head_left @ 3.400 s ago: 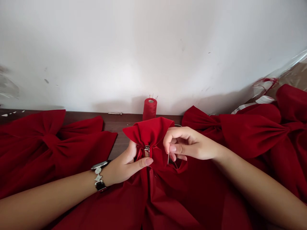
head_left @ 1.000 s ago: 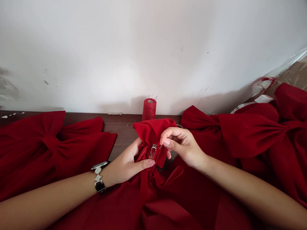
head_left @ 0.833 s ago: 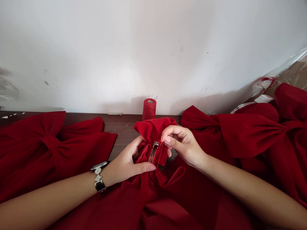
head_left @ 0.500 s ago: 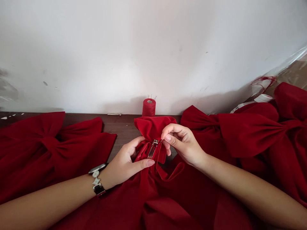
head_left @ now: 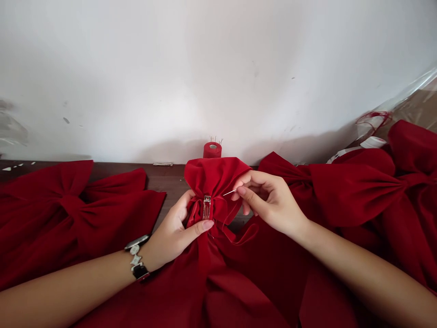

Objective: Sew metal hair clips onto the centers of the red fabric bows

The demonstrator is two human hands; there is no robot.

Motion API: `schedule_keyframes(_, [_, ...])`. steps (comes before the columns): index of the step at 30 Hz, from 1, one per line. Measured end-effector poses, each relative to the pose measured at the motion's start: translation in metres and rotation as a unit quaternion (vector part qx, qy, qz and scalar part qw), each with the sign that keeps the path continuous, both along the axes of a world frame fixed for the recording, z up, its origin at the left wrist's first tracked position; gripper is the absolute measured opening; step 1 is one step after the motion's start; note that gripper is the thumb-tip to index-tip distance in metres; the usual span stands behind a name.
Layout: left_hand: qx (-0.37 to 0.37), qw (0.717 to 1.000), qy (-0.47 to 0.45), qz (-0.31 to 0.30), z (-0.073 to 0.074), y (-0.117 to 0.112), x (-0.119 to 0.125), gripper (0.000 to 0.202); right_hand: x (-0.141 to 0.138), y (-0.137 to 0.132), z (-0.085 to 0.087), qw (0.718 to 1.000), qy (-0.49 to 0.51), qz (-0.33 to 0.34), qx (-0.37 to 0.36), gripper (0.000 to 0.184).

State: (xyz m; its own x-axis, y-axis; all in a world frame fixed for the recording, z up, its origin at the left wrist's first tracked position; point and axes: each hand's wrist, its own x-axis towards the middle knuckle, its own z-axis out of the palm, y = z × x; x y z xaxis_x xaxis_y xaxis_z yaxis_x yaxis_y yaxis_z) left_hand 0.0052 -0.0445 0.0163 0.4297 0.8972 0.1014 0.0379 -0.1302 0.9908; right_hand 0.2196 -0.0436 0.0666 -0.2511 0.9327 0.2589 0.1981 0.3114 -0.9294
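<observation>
My left hand (head_left: 180, 228) is closed around the gathered middle of a red fabric bow (head_left: 216, 175), its thumb pressing on the front just below a silver metal hair clip (head_left: 206, 208). The clip lies upright against the bow's knot. Between thumb and forefinger, my right hand (head_left: 264, 196) pinches a thin sewing needle (head_left: 230, 192), whose tip points left toward the clip's upper end. Red thread hangs by the bow's right side, and a loose red fabric strip (head_left: 244, 234) curls below it. The lower folds of the bow spread down toward me.
Behind the bow stands a red thread spool (head_left: 212, 149) with several needles stuck in its top. Another metal clip (head_left: 163, 164) lies by the wall. Finished-looking red bows (head_left: 73, 200) lie at left, and more red bows (head_left: 355, 191) pile up at right beside clear plastic (head_left: 416, 100).
The bow has turned and shifted slightly left, its clip now nearly upright and its top loop raised over the spool. My right hand has moved right, and the needle now shows.
</observation>
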Motion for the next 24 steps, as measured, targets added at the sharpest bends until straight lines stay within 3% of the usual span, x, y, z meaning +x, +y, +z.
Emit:
schedule_keyframes(8, [0.019,1.000,-0.003,-0.005,-0.001,-0.005,-0.002,0.056,0.000,0.005,-0.004,1.000,0.026,-0.015,-0.009,0.021])
schedule_keyframes(16, [0.065,0.997,0.026,-0.036,-0.006,-0.006,-0.002,0.056,-0.005,0.003,-0.013,0.995,0.045,0.088,-0.032,0.031])
schedule_keyframes(24, [0.070,0.994,0.057,-0.065,-0.005,-0.007,-0.003,0.057,-0.007,0.005,-0.013,0.987,0.053,0.146,-0.033,0.038])
